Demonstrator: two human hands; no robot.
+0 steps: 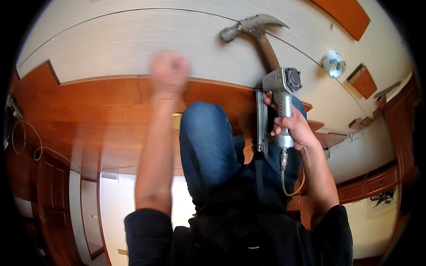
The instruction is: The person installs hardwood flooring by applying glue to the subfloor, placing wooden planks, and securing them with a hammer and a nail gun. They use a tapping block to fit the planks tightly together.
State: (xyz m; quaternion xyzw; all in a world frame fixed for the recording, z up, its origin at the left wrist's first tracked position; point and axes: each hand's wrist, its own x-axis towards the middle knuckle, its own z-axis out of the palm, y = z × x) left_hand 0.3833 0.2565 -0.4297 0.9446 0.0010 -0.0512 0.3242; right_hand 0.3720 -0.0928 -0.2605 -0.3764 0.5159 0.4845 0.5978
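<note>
Forearms [155,155] are pointing forward: left hand [168,71] (blurred) is showing a fist; right hand [296,126] is clasping a smooth-handled, silver metal nailer [283,99].

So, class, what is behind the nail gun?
Behind the nail gun, parts of the hammer, brown boards and blue jeans show. The gun covers the handle's lower end, so that cannot be seen.

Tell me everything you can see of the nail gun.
The nail gun has a silvery, metal-looking body with a black cap on its head, a bright handle, and a long dark magazine alongside, to the left. The right hand grips the handle. The tool's head is its far end, overlapping the hammer in view. A pale hose curves from the metal fitting below the handle. Nose contact is unclear.
</note>
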